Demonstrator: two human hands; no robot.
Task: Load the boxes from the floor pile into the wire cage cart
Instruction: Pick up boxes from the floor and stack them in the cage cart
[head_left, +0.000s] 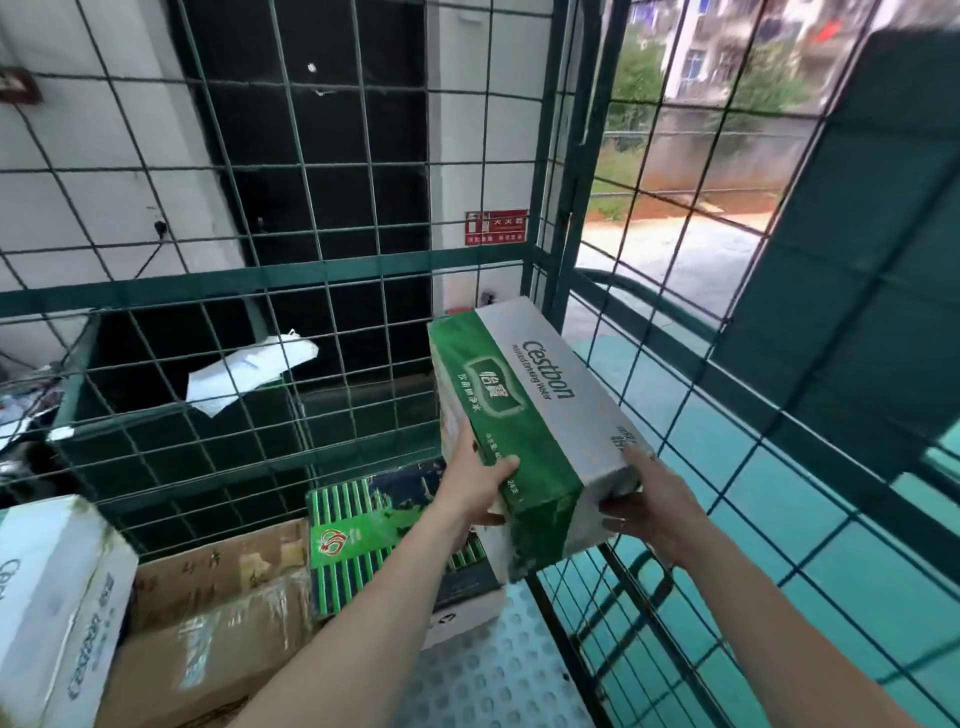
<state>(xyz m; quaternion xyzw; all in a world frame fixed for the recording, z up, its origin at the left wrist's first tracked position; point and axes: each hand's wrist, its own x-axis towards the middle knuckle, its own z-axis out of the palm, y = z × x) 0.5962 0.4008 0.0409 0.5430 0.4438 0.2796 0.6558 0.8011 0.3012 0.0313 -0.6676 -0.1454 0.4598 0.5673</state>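
Inside a green wire cart (363, 270), with a studded grey plate (498, 670) for a floor, below the fingers. Beyond the mesh, past the fingertips: white wall, dark doorway, red sign (496, 227). Right of the right fingers, through the mesh, teal floor (727, 467) and an open yard.

Paper (249, 374) caught at the mesh, up and left of the left fingers. Low in the cart, under the left forearm: striped box (358, 540). Left of it a brown box (223, 597), then a white box (57, 597) tilted against that.

Green-and-grey box (524, 415) held aloft between both hands, tilted, far end raised near the cart's corner post. Left hand (475, 483) gripping its left side, thumb across the green top, fingers curled underneath. Right hand (644, 504) gripping the near right corner, thumb on top, fingers wrapped round the end.
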